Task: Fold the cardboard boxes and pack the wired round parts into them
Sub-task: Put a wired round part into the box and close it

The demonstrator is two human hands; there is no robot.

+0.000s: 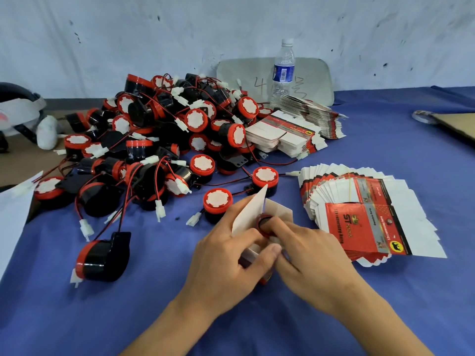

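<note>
On my blue tablecloth's (128, 317) far edge a clear water bottle (283, 70) stands upright before a grey panel (314, 78) leaning against the wall. White headgear (19, 111) lies at the far left corner; a tape roll (422, 116) touches a brown sheet (458, 125) at the right edge

The parts heap (159, 140) lies left of box stacks (365, 214), bottle (282, 70) perhaps touching behind.

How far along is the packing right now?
Done: no closed, packed box shows. In hand: the left hand grips a folded box, flaps open, while the right hand holds a round part in its mouth. Left: a big pile of wired parts and the flat box stacks.
</note>
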